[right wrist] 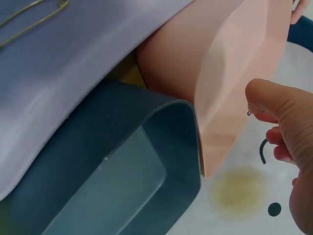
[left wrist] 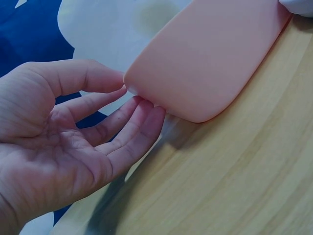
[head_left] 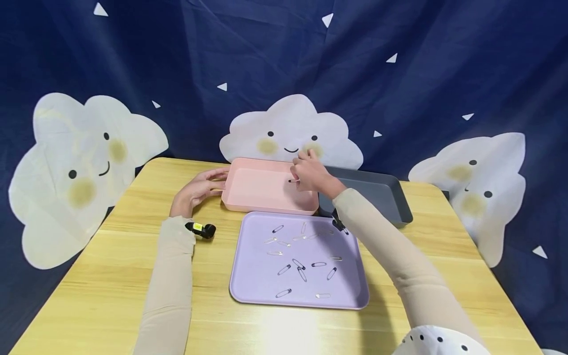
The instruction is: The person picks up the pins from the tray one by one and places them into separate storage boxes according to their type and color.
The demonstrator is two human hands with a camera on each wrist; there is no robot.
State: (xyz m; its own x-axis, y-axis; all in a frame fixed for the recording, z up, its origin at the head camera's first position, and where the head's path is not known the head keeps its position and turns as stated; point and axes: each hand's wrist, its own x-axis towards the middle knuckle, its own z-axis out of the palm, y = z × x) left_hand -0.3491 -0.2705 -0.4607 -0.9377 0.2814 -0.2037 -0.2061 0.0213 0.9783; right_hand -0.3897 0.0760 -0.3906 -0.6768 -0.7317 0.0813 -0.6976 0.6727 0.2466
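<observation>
My right hand (head_left: 310,173) is over the right part of a pink box (head_left: 262,204), pinching a small safety pin (head_left: 294,181) with a dark end. In the right wrist view only a tiny dark tip of that pin (right wrist: 248,113) shows below the thumb. At the pink box's left end my left hand (head_left: 201,188) rests its fingertips (left wrist: 155,116) against the outer wall, fingers nearly straight. In front lies a shallow purple tray (head_left: 239,276) with several safety pins scattered in it, some black (head_left: 318,264), some gold-coloured (head_left: 275,253).
A dark grey box (head_left: 377,190) adjoins the pink box on the right, partly behind my right arm. All stand on a wooden table (head_left: 208,305). A dark blue curtain (head_left: 266,49) with cloud pictures hangs right behind the table's back edge.
</observation>
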